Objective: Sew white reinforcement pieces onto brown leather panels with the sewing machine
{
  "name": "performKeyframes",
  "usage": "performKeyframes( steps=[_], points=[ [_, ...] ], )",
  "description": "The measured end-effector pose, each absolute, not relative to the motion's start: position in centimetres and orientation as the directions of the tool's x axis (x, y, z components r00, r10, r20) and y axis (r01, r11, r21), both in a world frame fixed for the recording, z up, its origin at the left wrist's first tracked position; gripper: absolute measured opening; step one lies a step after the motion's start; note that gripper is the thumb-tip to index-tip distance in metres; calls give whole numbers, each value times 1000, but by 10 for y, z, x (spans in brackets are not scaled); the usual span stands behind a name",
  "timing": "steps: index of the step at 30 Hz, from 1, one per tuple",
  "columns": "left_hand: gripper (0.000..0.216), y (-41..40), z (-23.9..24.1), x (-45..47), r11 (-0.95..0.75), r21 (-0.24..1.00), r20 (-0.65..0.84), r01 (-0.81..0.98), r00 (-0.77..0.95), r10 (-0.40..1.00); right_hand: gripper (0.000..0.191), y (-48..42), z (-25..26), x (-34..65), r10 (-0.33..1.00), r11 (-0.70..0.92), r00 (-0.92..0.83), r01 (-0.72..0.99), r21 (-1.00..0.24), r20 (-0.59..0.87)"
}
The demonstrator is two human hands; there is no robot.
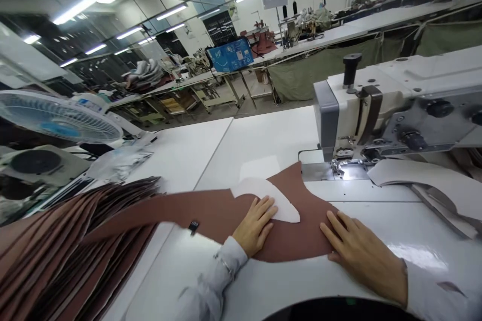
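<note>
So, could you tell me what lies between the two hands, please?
In the head view, only a bare stretch of the brown cut piece lies between the left hand and the right hand.

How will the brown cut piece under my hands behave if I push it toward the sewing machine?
Probably limp: the brown piece lies dead flat on the table, like the fanned stack beside it. It likely slides easily, since that surface looks glossy. The white patch under the left hand may shift unless pressed; the right hand pins the edge.
</note>
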State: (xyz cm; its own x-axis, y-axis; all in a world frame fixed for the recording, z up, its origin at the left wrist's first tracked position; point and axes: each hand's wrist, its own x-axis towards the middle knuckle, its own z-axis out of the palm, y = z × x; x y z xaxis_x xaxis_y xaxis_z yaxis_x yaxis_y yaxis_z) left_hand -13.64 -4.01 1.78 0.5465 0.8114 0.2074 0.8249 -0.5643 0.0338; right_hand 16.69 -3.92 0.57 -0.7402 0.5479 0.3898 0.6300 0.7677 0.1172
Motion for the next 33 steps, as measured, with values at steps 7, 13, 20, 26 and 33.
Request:
performKeyframes(
  steps=[7,13,20,26,33],
  points=[
    [24,37,49,-124,-659,-213,-78,722,659,748,31,-30,-1,132,523,734,-697,661,157,490],
    [41,33,42,-81,-477,-274,-22,835,490,871,37,-14,3,145,441,807,-731,577,126,520],
    [26,39,40,-64,-395,-332,11,856,423,906,33,-2,2,165,379,904,-723,424,-62,578],
    [24,30,21,-42,-409,-18,356,912,388,850,32,0,0,162,426,877,-663,470,-100,616],
    [28,33,9,-47,-520,257,415,814,393,820,31,-7,-4,153,439,847,-663,531,-32,607]
  ],
)
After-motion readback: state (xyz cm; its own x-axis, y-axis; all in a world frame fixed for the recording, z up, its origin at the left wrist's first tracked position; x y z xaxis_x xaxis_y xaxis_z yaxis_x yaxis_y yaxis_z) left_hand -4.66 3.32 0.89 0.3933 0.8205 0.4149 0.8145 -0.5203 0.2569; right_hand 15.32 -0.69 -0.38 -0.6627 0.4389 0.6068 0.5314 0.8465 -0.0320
